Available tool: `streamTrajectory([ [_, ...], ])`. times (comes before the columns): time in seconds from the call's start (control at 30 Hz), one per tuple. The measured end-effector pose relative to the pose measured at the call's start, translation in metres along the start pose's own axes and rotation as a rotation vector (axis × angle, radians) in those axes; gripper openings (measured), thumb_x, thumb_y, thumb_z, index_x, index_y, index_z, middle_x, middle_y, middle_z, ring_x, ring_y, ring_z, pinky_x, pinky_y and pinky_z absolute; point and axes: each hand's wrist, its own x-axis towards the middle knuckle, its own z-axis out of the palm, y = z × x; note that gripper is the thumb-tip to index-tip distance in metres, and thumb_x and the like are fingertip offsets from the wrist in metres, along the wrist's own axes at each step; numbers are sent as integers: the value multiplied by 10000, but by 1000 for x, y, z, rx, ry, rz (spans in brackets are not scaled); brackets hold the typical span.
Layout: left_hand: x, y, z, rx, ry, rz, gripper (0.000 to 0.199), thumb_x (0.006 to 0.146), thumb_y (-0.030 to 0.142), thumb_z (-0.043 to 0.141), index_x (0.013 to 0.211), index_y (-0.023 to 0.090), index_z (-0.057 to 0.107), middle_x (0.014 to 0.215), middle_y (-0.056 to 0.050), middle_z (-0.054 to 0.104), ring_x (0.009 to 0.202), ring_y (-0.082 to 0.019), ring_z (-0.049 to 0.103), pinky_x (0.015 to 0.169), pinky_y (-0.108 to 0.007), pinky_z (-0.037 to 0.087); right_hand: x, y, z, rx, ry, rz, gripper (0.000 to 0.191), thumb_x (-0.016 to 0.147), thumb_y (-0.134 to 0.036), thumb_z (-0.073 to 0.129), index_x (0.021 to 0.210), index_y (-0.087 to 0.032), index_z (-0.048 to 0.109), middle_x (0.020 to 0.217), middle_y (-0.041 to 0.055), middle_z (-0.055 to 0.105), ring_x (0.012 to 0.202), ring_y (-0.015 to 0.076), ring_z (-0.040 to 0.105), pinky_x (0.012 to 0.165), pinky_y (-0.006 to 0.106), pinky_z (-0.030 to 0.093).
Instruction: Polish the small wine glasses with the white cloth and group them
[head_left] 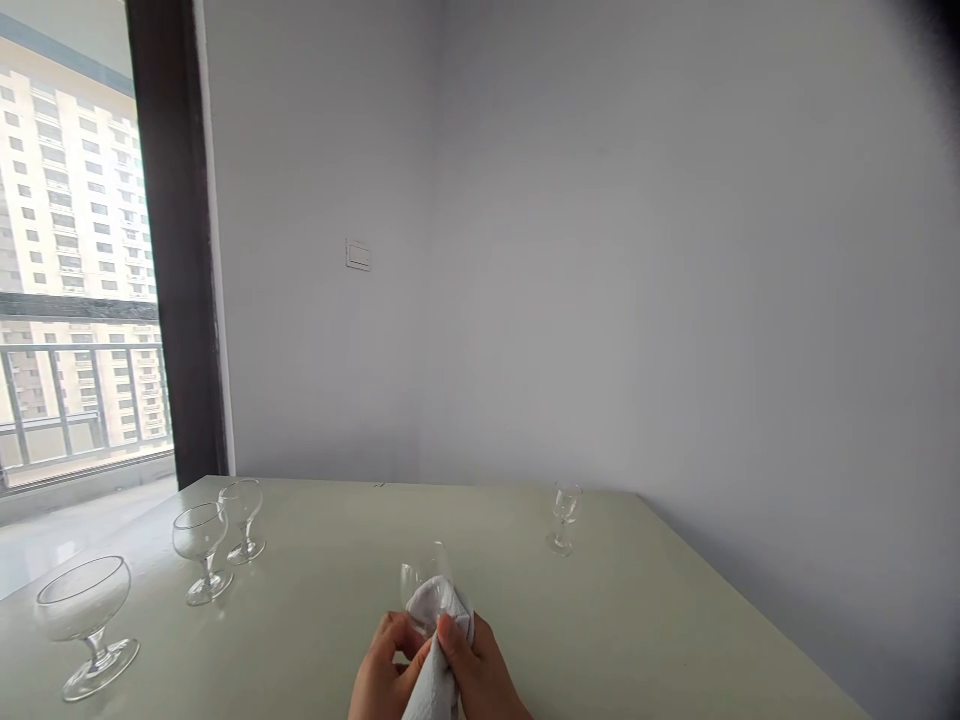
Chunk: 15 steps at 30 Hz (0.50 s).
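Near the table's front edge, my left hand (391, 665) is closed around the lower part of a clear stemmed glass (407, 582). My right hand (484, 668) pinches a white cloth (433, 682), thumb on top. Part of the cloth lies against the glass bowl, and the rest hangs down between my hands. Whether the cloth is inside the bowl or only around it is hard to tell through the clear glass. The stem and foot of this glass are hidden by my hands and the cloth.
Several more stemmed glasses stand upright on the pale green table (675, 620). On the left are a near glass (94, 620), a middle glass (201, 545) and a far glass (244, 515). A smaller glass (564, 510) stands at the back right. Grey walls (540, 300) border the table.
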Motion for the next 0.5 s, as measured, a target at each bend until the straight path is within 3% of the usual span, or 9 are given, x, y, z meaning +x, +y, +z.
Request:
streamTrajectory([
  [0.07, 3, -1, -3, 131, 99, -12, 423, 607, 556, 634, 624, 221, 375, 644, 50, 434, 540, -113, 439, 558, -261, 403, -1, -3, 1, -11, -30, 29, 678, 576, -733, 600, 879, -126, 627, 707, 53, 609, 728, 227, 586, 670, 333, 439],
  [0.13, 4, 1, -4, 144, 149, -38, 409, 584, 519, 662, 747, 219, 437, 736, 16, 519, 621, -153, 517, 639, -299, 427, -2, -6, 0, -62, -7, 59, 690, 584, -747, 575, 886, -128, 625, 759, 65, 618, 777, 232, 584, 702, 334, 437],
  [0.2, 4, 5, -2, 32, 139, -59, 517, 558, 500, 690, 938, 212, 492, 935, -66, 589, 845, -226, 574, 758, -332, 429, -2, -7, -4, -156, 24, 103, 729, 604, -772, 517, 896, -114, 628, 842, 96, 626, 860, 246, 571, 748, 338, 431],
  [0.27, 4, 10, 0, -186, 56, -113, 685, 502, 488, 737, 1069, 213, 469, 1089, -131, 589, 980, -274, 564, 810, -352, 427, -2, -9, -10, -275, 3, 157, 774, 626, -791, 454, 898, -90, 635, 916, 129, 620, 907, 257, 556, 776, 347, 421],
  [0.37, 4, 14, 2, -480, -79, -241, 827, 418, 412, 814, 1112, 215, 410, 1114, -181, 606, 884, -297, 618, 730, -373, 468, 0, -9, -19, -372, -133, 182, 779, 691, -767, 408, 947, -68, 635, 927, 133, 614, 868, 238, 558, 758, 341, 417],
  [0.5, 7, 12, -4, -597, -88, -329, 754, 459, 271, 831, 1079, 214, 406, 1012, -148, 669, 751, -232, 649, 687, -330, 480, 2, 1, -19, -393, -313, 69, 595, 758, -598, 529, 1104, -117, 579, 888, 71, 636, 810, 206, 576, 705, 297, 432],
])
